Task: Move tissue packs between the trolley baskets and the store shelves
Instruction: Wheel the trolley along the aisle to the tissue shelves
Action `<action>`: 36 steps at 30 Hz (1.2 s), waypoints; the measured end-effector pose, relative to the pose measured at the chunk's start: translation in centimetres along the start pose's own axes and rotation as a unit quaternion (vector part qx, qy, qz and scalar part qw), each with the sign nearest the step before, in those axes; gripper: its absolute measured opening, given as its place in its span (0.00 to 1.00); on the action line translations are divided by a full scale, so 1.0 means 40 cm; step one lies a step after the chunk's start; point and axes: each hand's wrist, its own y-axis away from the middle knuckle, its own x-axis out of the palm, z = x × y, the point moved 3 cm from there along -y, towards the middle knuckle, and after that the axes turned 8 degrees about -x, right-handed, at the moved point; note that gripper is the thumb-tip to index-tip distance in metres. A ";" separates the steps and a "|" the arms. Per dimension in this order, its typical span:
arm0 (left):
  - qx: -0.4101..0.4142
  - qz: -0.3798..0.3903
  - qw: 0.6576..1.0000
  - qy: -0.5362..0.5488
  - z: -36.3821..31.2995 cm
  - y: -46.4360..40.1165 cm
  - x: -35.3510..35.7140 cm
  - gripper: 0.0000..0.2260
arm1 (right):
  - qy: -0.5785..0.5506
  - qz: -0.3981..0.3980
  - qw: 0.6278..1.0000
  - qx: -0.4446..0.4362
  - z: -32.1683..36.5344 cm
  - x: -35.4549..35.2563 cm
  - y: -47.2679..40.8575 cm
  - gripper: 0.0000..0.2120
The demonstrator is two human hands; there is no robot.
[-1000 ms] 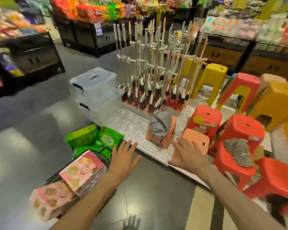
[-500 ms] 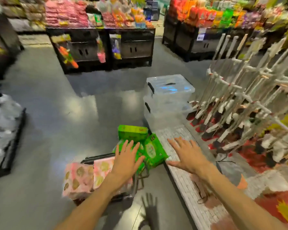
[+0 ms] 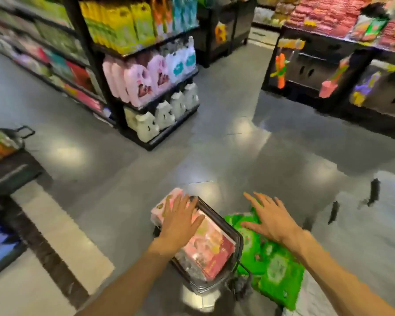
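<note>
Here your left hand [image 3: 179,221] lay over the pink tissue packs [image 3: 205,245] in the trolley basket [image 3: 236,236], fingers spread; your right hand [image 3: 271,218], fingers splayed, hovered above the green packs [image 3: 271,267] beside it.

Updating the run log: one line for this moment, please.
left hand: open over pink tissue packs in trolley basket | right hand: open over green tissue packs | nothing gripped

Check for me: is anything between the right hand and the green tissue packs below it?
Nothing visible. The right hand hovers open, fingers spread, directly above the green tissue packs, with no object between them. The trolley basket rim lies to their left, outside that path.
</note>
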 end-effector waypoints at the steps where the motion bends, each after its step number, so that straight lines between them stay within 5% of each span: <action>1: -0.026 0.003 1.000 0.000 0.007 -0.016 0.030 0.30 | 0.001 0.004 1.000 -0.028 -0.021 0.002 -0.037 0.63; 11: -0.320 -0.061 0.939 0.113 -0.049 0.092 0.191 0.35 | 0.020 0.074 0.969 -0.234 -0.120 0.034 -0.256 0.51; 18: -0.410 -0.060 0.895 0.167 -0.054 0.191 0.290 0.28 | 0.038 0.145 0.942 -0.300 -0.063 0.101 -0.361 0.44; 23: -0.445 -0.032 0.870 0.207 0.001 0.161 0.382 0.40 | 0.025 0.177 0.939 -0.294 -0.022 0.183 -0.421 0.45; 31: -0.461 -0.021 0.808 0.365 0.096 0.088 0.602 0.31 | -0.018 0.216 0.949 -0.227 -0.077 0.369 -0.551 0.45; 36: -0.512 -0.049 0.733 0.445 0.162 0.025 0.793 0.28 | -0.074 0.217 0.956 -0.184 -0.129 0.541 -0.688 0.42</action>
